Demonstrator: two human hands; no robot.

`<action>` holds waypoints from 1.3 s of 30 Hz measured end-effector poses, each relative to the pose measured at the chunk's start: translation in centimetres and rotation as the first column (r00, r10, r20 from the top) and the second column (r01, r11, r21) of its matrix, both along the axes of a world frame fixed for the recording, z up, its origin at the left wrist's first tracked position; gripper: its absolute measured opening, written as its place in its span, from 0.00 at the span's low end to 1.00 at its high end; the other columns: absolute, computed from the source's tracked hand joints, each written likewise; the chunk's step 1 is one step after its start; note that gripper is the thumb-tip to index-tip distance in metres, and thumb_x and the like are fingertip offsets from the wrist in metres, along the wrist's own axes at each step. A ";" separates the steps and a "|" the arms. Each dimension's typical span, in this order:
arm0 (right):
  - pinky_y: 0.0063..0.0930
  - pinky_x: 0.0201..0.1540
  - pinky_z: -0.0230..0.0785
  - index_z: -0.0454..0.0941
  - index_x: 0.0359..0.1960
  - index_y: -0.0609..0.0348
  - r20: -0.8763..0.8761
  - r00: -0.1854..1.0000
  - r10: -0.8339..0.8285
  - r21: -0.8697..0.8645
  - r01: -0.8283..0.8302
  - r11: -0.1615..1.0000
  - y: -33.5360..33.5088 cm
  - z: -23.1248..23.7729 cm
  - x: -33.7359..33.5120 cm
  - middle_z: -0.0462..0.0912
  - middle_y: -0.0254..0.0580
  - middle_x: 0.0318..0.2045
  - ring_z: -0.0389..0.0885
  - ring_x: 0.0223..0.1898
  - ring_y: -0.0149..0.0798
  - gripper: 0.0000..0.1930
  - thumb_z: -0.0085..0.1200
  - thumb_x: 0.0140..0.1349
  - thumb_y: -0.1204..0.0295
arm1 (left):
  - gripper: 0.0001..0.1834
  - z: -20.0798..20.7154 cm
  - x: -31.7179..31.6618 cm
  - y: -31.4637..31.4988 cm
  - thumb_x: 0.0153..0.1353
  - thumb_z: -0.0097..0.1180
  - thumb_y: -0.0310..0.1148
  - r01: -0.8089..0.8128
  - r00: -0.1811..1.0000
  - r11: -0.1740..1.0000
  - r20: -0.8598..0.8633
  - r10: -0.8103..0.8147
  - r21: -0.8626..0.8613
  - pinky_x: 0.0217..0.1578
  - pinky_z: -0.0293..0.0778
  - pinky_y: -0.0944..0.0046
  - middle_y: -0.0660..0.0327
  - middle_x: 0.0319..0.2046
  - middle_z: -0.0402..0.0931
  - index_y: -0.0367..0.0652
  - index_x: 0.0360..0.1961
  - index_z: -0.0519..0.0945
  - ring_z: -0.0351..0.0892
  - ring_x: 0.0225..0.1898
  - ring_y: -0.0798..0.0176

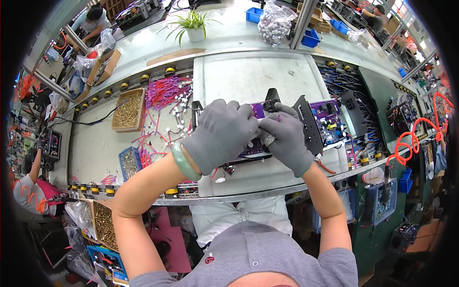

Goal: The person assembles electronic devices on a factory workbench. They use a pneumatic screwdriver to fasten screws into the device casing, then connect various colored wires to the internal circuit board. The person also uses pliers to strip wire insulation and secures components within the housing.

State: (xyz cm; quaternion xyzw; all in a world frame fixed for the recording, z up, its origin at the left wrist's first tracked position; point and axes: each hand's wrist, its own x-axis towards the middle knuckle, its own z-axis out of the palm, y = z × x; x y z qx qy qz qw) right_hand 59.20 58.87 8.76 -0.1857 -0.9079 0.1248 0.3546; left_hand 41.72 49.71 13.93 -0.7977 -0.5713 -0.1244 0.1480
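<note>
A purple printed circuit board [258, 112] mounted in a black metal chassis [308, 124] lies at the centre of the picture on a pale grey pallet plate [248, 76]. Both hands work over it. The left hand [222, 131], in a grey knit glove with a green jade bangle [184, 162] at the wrist, rests on the board's left half, its fingers curled narrow and pinching something small that cannot be made out. The right hand [287, 136], gloved the same, meets it from 3 o'clock, fingers pinched on a thin purple wire [278, 117].

At 9 o'clock of the board lies a heap of purple and pink wire leads with white plugs [167, 95]. Beyond it, a brown cardboard tray [128, 110] holds brass screws. At 8 o'clock a small blue plastic bin [128, 162] holds silvery screws. At 3 o'clock stands a second purple board assembly [330, 119].

The counter [95, 143] is a long grey conveyor line edged with yellow-and-black rollers [143, 78]. At 12 o'clock stand a potted green plant [193, 26], a clear bag of small parts [275, 21] and blue bins [311, 38]. An orange coiled air hose [411, 143] hangs at 3 o'clock. Other people work at 10 and 8 o'clock in a crowded workshop.
</note>
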 end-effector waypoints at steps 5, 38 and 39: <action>0.39 0.57 0.68 0.84 0.32 0.48 -0.041 0.998 0.041 -0.042 -0.043 0.998 0.0 -0.1 0.2 0.81 0.32 0.24 0.81 0.29 0.38 0.05 0.64 0.55 0.67 | 0.11 1.6 -1.3 1.6 0.58 0.60 0.42 -0.018 0.860 0.751 0.373 0.349 -0.660 0.37 0.76 0.56 0.60 0.30 0.79 0.47 0.28 0.81 0.82 0.36 0.57; 0.41 0.52 0.71 0.73 0.21 0.54 0.475 0.845 0.246 0.205 -0.378 0.903 2.7 2.8 -2.1 0.74 0.34 0.20 0.78 0.32 0.43 0.06 0.57 0.41 0.77 | 0.06 -5.6 -5.2 -1.1 0.54 0.63 0.35 -0.259 0.773 0.957 0.565 0.288 -0.133 0.51 0.72 0.55 0.60 0.33 0.82 0.47 0.31 0.85 0.78 0.46 0.54; 0.41 0.52 0.71 0.72 0.21 0.54 0.486 0.840 0.240 0.238 -0.392 0.889 2.7 2.7 -2.3 0.74 0.35 0.20 0.78 0.32 0.43 0.06 0.57 0.41 0.76 | 0.06 -5.6 -5.2 -1.0 0.54 0.63 0.35 -0.256 0.776 0.958 0.564 0.281 -0.125 0.50 0.72 0.55 0.60 0.34 0.82 0.46 0.31 0.85 0.78 0.46 0.54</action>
